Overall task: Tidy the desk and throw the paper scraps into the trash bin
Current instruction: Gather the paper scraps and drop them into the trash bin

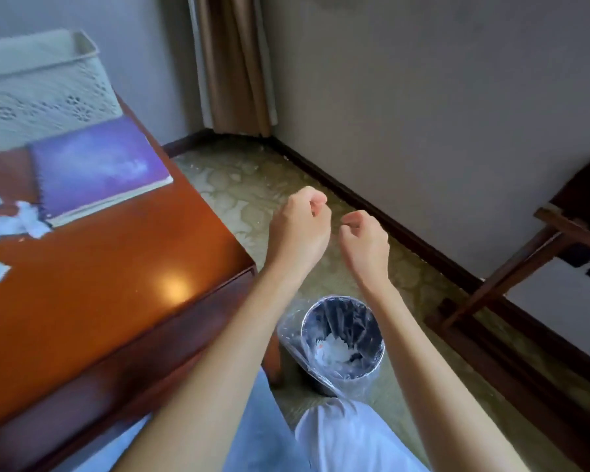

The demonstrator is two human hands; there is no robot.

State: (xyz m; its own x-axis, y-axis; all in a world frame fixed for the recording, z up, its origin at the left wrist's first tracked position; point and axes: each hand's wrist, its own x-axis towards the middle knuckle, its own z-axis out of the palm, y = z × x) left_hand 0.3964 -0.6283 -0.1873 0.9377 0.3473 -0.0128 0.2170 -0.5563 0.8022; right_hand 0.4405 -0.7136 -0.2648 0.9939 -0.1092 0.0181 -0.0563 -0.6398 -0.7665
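1. A grey wall (423, 97) was seen at the back and right, with a brown curtain (232, 63) hung in the corner.
2. The left of the view was filled by a glossy red-brown bench (123, 267), seen blurred.
3. A patterned green carpet (252, 185) was spread between the bench and the wall.
4. A dark wooden rack (525, 260) was stood against the wall on the right.
5. A white perforated basket (41, 86) was set at the back of the bench.
6. A purple spiral notebook (96, 165) was laid flat just in front of the basket.
7. The person's legs (348, 434), clad in pale blue, were seen at the bottom edge.
8. A round bin (358, 318), lined with a clear bag, was stood on the carpet just beside the bench's corner leg.
9. White bench scraps (17, 223) were left on the bench at the notebook's near left corner.
10. White bin scraps (334, 349) were heaped at the bottom of the bin.
11. The left hand (298, 229) was held over the carpet beyond the bin, its fingers curled in; nothing was seen in it.
12. The right hand (365, 243) was held just beside the left hand, apart from it, its fingers likewise curled with nothing seen in them.
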